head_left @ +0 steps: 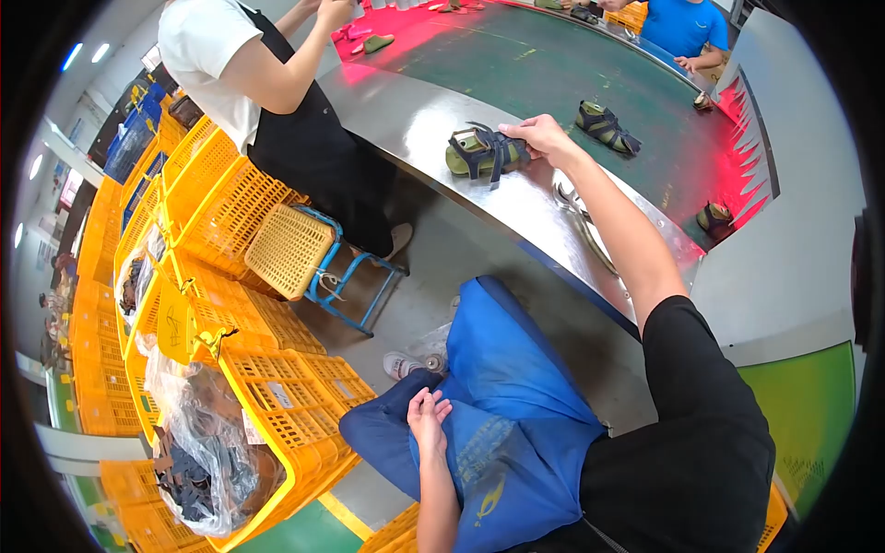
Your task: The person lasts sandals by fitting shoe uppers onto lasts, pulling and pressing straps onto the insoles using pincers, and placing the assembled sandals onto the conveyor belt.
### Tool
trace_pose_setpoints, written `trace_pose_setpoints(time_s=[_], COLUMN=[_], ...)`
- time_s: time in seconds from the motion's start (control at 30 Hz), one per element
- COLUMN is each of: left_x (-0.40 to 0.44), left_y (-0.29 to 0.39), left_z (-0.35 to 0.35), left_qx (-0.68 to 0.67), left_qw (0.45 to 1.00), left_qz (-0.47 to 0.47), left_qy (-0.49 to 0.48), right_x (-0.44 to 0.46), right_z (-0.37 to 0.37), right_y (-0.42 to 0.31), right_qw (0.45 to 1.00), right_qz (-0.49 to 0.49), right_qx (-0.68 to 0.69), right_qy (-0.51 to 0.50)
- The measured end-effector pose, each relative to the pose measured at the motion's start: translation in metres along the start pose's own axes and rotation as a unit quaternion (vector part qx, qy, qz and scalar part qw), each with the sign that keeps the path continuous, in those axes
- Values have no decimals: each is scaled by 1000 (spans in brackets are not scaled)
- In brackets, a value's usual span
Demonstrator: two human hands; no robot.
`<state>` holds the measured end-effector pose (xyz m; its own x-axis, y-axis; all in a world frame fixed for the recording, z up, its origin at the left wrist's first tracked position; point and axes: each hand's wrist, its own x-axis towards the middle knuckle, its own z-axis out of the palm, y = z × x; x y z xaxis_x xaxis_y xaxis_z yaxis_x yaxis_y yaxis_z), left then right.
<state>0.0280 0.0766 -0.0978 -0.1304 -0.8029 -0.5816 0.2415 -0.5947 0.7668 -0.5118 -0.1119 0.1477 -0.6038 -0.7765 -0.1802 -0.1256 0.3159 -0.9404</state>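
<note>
My right hand (pixel 538 137) reaches out over the metal ledge, its fingers closed on one end of a dark strapped sandal with a green form inside (pixel 479 155). Over my lap, above the blue apron (pixel 507 369), my left hand (pixel 429 412) hangs with fingers partly curled and apart, holding nothing. On the metal ledge (pixel 544 207), below my right forearm, lies a pair of metal pincers (pixel 584 221). A second strapped sandal on a green form (pixel 606 127) rests on the green belt (pixel 516 55).
A co-worker in a black apron (pixel 304 147) stands at the left along the ledge; another in blue (pixel 680 32) is across the belt. Yellow crates (pixel 286 396) with plastic-wrapped pieces and a blue-framed stool (pixel 290 249) are at left. Another sandal (pixel 713 218) sits near the red-lit opening.
</note>
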Motion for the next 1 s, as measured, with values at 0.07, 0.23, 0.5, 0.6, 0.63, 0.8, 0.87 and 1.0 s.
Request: trace_pose_setpoints(time_s=[0.07, 0.23, 0.5, 0.6, 0.63, 0.8, 0.87, 1.0], left_x=[-1, -1, -51, -74, -79, -100, -104, -109], left_y=[0, 4, 76, 94, 92, 64, 47, 45], left_z=[-1, 5, 47, 68, 63, 60, 55, 49], left_qx=[-5, 3, -27, -119, -86, -229, -299, -294], left_qw=[1000, 1000, 993, 978, 984, 907, 903, 924], left_qz=[5, 6, 32, 70, 35, -92, -145, -19], left_qy=[0, -10, -110, -153, -155, -341, -271, -244], right_x=[-11, -51, -196, -260, -273, -328, -338, -361], right_z=[3, 20, 92, 131, 144, 179, 170, 148], right_y=[0, -5, -20, -2, 9, 70, 65, 81], right_qw=[999, 991, 916, 847, 816, 774, 829, 907], right_qz=[-20, -108, -204, -185, -170, -222, -29, -258], right_qx=[25, 78, 45, -6, -27, -3, -49, -48], right_qy=[-8, -19, -342, -498, -551, -593, -557, -329])
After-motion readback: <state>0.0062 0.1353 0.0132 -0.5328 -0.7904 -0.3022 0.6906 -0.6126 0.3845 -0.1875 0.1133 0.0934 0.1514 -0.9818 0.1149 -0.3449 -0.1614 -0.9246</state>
